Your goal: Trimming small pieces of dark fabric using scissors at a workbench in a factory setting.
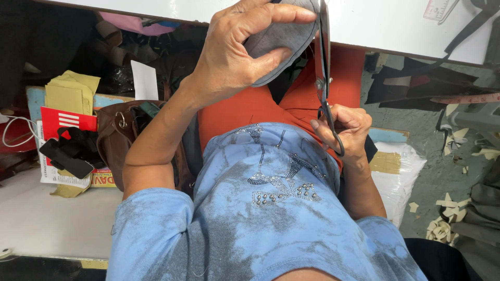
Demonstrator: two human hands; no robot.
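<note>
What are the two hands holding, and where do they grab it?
The left hand pinches a curved grey piece of material near its edge, thumb on one face and fingers on the other. The right hand holds scissors by their handle loops.

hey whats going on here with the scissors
A seated person is trimming a grey fabric piece with scissors. The left hand pinches the curved piece between thumb and fingers, holding it up over the lap. The right hand grips the scissors by the loops, blades pointing up along the piece's right edge. A brown bag sits beside the person's left arm, and pale offcuts lie scattered on the floor on the other side.
</note>
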